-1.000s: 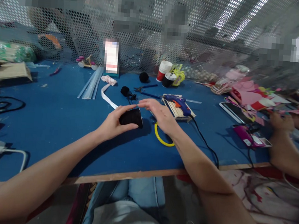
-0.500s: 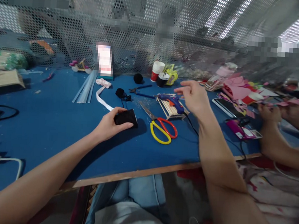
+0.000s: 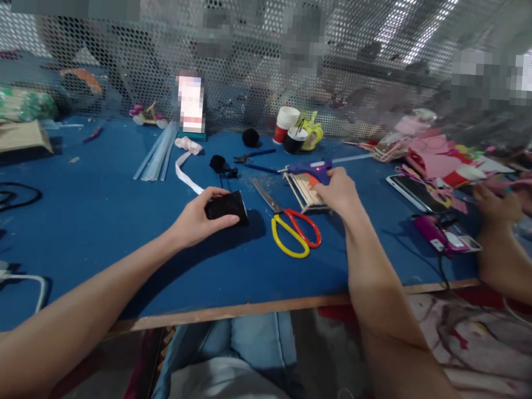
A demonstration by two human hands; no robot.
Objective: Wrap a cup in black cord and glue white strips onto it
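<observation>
My left hand (image 3: 196,219) is closed round a black fuzzy piece (image 3: 226,206) that rests on the blue table (image 3: 110,213). My right hand (image 3: 339,191) is wrapped round the handle of a blue glue gun (image 3: 311,168), which lies over a stack of wooden sticks (image 3: 302,190). Scissors with red and yellow handles (image 3: 293,229) lie open-handled between my two hands.
Clear glue sticks (image 3: 157,152), a white ribbon (image 3: 186,163), black pompoms (image 3: 251,137), pliers (image 3: 255,157) and cups (image 3: 289,125) lie farther back before a mesh wall. Another person's arms (image 3: 499,252) work at the right by phones (image 3: 415,191) and pink craft scraps (image 3: 433,159). Cables (image 3: 2,193) lie left.
My right hand left the black piece, rose to the right, then came down and closed on the glue gun. The scissors became visible. My left hand stayed put.
</observation>
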